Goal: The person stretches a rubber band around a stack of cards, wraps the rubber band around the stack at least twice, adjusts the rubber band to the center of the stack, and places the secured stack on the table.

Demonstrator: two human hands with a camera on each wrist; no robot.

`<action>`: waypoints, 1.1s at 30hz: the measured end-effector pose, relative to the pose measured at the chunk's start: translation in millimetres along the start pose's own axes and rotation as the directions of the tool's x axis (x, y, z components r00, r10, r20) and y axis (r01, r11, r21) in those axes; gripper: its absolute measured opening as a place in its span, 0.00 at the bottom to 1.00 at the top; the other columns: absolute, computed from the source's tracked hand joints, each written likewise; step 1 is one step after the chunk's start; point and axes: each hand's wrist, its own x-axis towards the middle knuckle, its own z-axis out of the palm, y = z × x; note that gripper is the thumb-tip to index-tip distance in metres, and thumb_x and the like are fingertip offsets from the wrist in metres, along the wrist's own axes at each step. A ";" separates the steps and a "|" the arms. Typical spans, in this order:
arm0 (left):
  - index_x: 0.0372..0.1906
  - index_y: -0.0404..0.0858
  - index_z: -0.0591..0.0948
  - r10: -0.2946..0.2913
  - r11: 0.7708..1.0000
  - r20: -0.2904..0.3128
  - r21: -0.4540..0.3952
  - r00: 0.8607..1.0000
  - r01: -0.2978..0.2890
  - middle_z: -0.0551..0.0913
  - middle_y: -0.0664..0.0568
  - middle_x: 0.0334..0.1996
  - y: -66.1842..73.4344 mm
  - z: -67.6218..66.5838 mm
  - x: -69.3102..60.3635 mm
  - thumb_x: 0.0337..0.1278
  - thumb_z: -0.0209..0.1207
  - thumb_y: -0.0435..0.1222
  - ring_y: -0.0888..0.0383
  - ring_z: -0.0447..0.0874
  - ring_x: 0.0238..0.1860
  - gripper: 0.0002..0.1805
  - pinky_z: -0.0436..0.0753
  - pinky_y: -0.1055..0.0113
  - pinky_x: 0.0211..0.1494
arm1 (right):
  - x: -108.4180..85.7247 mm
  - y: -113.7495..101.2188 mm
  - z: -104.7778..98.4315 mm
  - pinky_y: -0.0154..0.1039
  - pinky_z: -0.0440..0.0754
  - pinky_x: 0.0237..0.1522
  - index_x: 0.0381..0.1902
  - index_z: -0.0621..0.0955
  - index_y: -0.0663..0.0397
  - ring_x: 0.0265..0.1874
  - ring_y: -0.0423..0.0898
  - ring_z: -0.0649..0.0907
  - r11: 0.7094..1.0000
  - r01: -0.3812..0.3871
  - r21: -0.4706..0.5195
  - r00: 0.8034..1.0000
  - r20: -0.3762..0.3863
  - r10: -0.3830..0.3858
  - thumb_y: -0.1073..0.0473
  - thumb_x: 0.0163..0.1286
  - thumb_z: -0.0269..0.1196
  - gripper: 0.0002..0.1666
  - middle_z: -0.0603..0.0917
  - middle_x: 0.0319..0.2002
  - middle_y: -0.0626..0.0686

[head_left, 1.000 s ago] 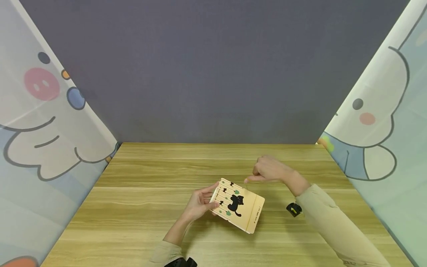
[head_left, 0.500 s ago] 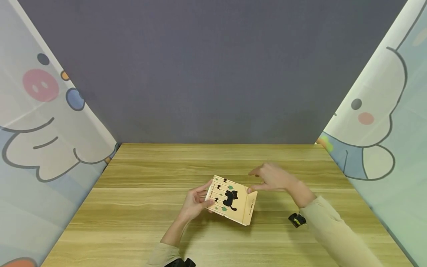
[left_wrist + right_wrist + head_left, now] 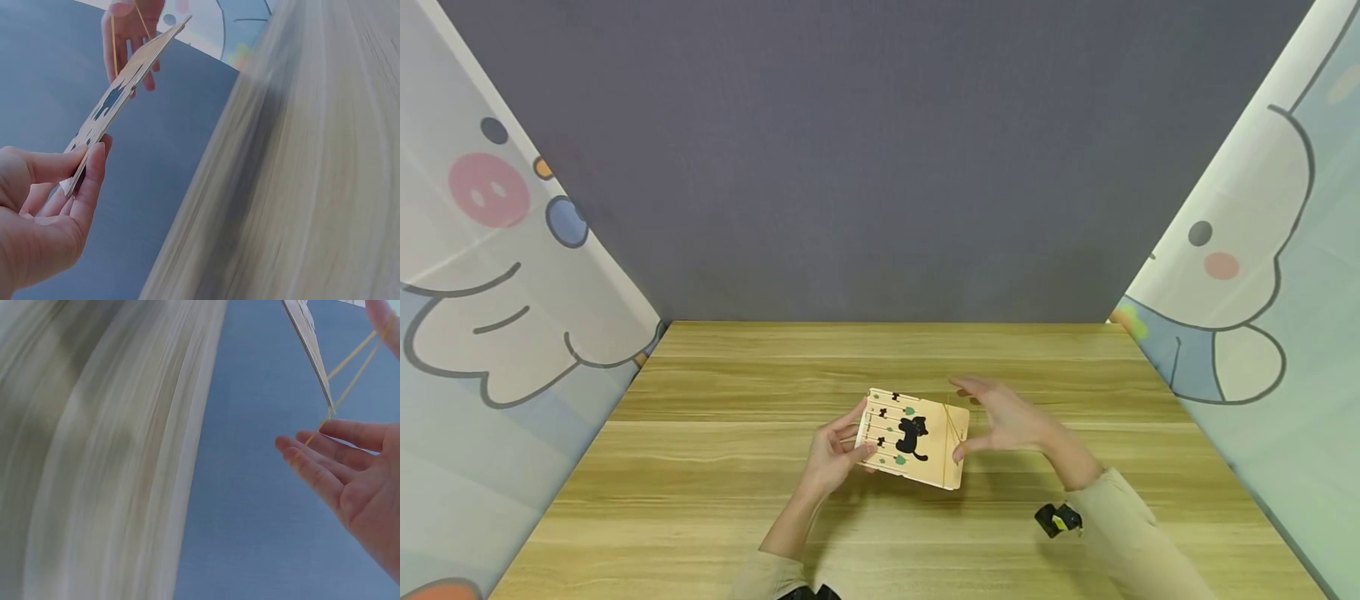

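Note:
A cream notebook [image 3: 913, 437], its cover printed with a black cat and green leaves, is held tilted above the table. My left hand [image 3: 831, 457] grips its left end, thumb on the cover and fingers beneath, as the left wrist view [image 3: 56, 206] also shows. A thin yellow rubber band [image 3: 352, 354] runs across the notebook's right end and stretches out to my right hand [image 3: 1011, 421]. The thumb of that hand pulls one stretch of the band aside; its other fingers extend nearly straight and spread beyond the notebook's far edge.
Below lies a wood-grain table [image 3: 737, 517], backed by a dark grey panel [image 3: 880, 167]. Cartoon-printed curtains [image 3: 490, 333] flank it on both sides. A black wrist device [image 3: 1058, 519] shows near the right sleeve.
The notebook and left hand have shifted slightly left and turned a little. My right hand has spread its thumb and fingers, moved lower, and drawn the rubber band outward.

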 end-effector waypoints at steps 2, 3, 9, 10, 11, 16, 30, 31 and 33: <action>0.61 0.30 0.62 -0.009 1.000 -0.026 -0.003 1.000 0.009 0.73 0.27 0.46 2.0 1.3 -1.4 0.39 0.56 0.14 0.40 0.81 0.33 0.37 0.85 0.53 0.26 | -0.4 -0.8 3.3 0.46 0.76 0.52 0.63 0.57 0.68 0.49 0.56 0.74 0.999 -0.004 0.046 1.000 -0.014 0.005 0.34 0.36 0.68 0.65 0.67 0.58 0.63; 0.61 0.30 0.63 -0.011 1.000 -0.038 -0.003 0.999 0.011 0.73 0.27 0.45 2.9 1.9 -2.0 0.39 0.56 0.14 0.40 0.80 0.33 0.37 0.85 0.53 0.26 | -0.7 -1.1 4.9 0.46 0.76 0.53 0.63 0.57 0.68 0.50 0.56 0.73 0.998 -0.006 0.061 1.000 -0.022 0.007 0.34 0.35 0.69 0.65 0.66 0.59 0.63; 0.62 0.33 0.63 -0.028 0.999 -0.098 -0.024 0.995 0.026 0.74 0.28 0.46 6.2 5.1 -6.0 0.39 0.56 0.14 0.42 0.81 0.33 0.38 0.84 0.51 0.27 | -2.5 -3.1 13.2 0.54 0.72 0.55 0.63 0.56 0.66 0.55 0.58 0.68 0.997 0.013 0.074 0.996 -0.088 -0.007 0.34 0.33 0.69 0.67 0.64 0.60 0.63; 0.62 0.33 0.63 -0.027 0.999 -0.105 -0.029 0.994 0.024 0.74 0.28 0.45 6.7 5.6 -6.6 0.39 0.56 0.14 0.44 0.81 0.32 0.38 0.84 0.51 0.27 | -2.9 -3.3 14.6 0.55 0.72 0.55 0.64 0.56 0.67 0.55 0.59 0.68 0.996 0.018 0.084 0.995 -0.097 -0.010 0.34 0.33 0.70 0.67 0.64 0.60 0.63; 0.62 0.33 0.63 -0.028 0.999 -0.113 -0.034 0.993 0.024 0.74 0.29 0.45 7.1 6.0 -7.0 0.40 0.56 0.14 0.45 0.82 0.32 0.38 0.84 0.51 0.27 | -3.4 -3.7 15.9 0.56 0.71 0.55 0.64 0.55 0.66 0.56 0.60 0.67 0.995 0.020 0.100 0.995 -0.101 -0.010 0.36 0.33 0.71 0.67 0.63 0.60 0.64; 0.63 0.36 0.63 -0.030 0.999 -0.164 -0.047 0.986 0.022 0.76 0.31 0.44 9.2 8.7 -9.1 0.40 0.56 0.15 0.50 0.82 0.31 0.38 0.85 0.53 0.29 | -4.4 -4.9 22.1 0.59 0.67 0.56 0.64 0.54 0.66 0.58 0.61 0.63 0.989 0.053 0.141 0.990 -0.140 -0.033 0.39 0.32 0.72 0.67 0.62 0.61 0.64; 0.64 0.39 0.61 -0.041 0.973 -0.266 -0.228 0.963 -0.021 0.75 0.31 0.46 2.8 21.5 -17.8 0.42 0.57 0.17 0.48 0.82 0.36 0.39 0.85 0.55 0.31 | -3.6 -6.0 29.8 0.46 0.74 0.55 0.64 0.49 0.71 0.54 0.65 0.67 0.707 0.119 0.698 0.989 -0.143 -0.026 0.60 0.42 0.73 0.60 0.60 0.58 0.72; 0.64 0.39 0.61 -0.041 0.969 -0.272 -0.244 0.961 -0.028 0.75 0.31 0.47 2.0 22.5 -17.9 0.42 0.57 0.17 0.48 0.82 0.36 0.39 0.85 0.55 0.31 | -3.3 -5.4 29.8 0.44 0.75 0.54 0.64 0.49 0.73 0.53 0.65 0.68 0.662 0.137 0.737 0.989 -0.142 -0.046 0.60 0.43 0.72 0.59 0.60 0.57 0.73; 0.64 0.38 0.61 -0.027 0.964 -0.283 -0.260 0.959 -0.050 0.74 0.31 0.47 0.7 24.1 -18.0 0.42 0.56 0.16 0.48 0.82 0.35 0.39 0.86 0.56 0.30 | -3.1 -1.2 32.3 0.43 0.75 0.54 0.64 0.47 0.74 0.54 0.63 0.67 0.611 0.152 0.777 0.988 -0.133 -0.076 0.57 0.45 0.72 0.61 0.58 0.58 0.74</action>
